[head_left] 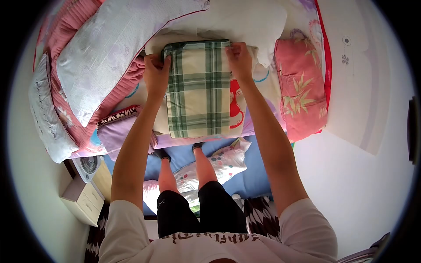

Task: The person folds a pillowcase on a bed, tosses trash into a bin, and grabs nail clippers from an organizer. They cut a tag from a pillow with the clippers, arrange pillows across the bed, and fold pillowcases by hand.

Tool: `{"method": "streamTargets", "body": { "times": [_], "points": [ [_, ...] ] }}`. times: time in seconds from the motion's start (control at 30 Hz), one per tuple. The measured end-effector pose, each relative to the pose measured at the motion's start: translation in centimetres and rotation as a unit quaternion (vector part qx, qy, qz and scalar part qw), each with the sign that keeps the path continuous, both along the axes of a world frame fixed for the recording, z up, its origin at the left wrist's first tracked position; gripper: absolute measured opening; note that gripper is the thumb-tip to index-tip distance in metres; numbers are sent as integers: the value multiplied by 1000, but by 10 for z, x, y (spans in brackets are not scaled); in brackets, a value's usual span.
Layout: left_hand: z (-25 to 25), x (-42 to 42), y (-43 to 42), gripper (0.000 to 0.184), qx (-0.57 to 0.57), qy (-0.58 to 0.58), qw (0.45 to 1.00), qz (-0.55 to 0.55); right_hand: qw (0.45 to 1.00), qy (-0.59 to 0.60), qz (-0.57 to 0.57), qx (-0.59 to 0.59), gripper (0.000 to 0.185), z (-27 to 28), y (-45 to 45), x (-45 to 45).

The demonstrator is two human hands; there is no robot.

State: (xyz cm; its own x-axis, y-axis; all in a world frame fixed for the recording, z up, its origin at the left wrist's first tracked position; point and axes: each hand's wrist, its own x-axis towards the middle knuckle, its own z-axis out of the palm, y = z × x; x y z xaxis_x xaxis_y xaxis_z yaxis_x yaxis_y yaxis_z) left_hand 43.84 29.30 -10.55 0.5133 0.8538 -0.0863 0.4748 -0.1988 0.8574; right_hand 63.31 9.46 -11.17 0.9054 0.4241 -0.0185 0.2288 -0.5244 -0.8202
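Observation:
A folded green-and-cream plaid cloth lies on the bed in front of me, its near end reaching the bed's edge. At its far left corner my left hand is closed, the thumb against the cloth's side and the other fingers partly hidden. My right hand pinches the far right corner between thumb and fingers. A dark green band runs along the far edge between both hands. Whether the cloth is a pillowcase or another piece of bedding I cannot tell.
White pillows and a pink quilt are piled at left. A folded purple cloth sits by my left forearm. At right lies a pink pillow. Below, a dotted pillow rests on a blue surface near my legs.

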Motion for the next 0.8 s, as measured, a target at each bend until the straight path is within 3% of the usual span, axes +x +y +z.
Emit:
{"method": "streamTargets", "body": {
  "times": [0.1, 0.2, 0.3, 0.37, 0.5, 0.6, 0.77, 0.8],
  "points": [
    [-22, -34, -19, 54, 29, -45, 998, 25, 996, 73, -40, 22, 38, 25, -26, -41],
    [-24, -90, -56, 62, -116, -46, 992, 13, 984, 175, -11, 7, 47, 4, -82, -103],
    [-48, -140, -97, 56, -181, 36, 983, -16, 968, 250, -18, 18, 49, -8, -120, -162],
    [-41, -145, -105, 53, -285, -33, 958, -21, 964, 243, -23, 107, 50, -18, -136, -184],
    [-29, -156, -111, 50, -325, -55, 944, -22, 932, 345, -56, 92, 56, 5, -151, -206],
    [-29, -183, -126, 44, -335, -9, 942, -17, 912, 388, -73, 107, 59, 10, -165, -228],
    [-24, -236, -139, 46, -316, 66, 944, -61, 937, 348, -32, -21, 57, 20, -200, -249],
    [-17, -238, -136, 50, -191, 54, 977, -79, 974, 214, 2, -67, 56, 21, -204, -245]
  ]
}}
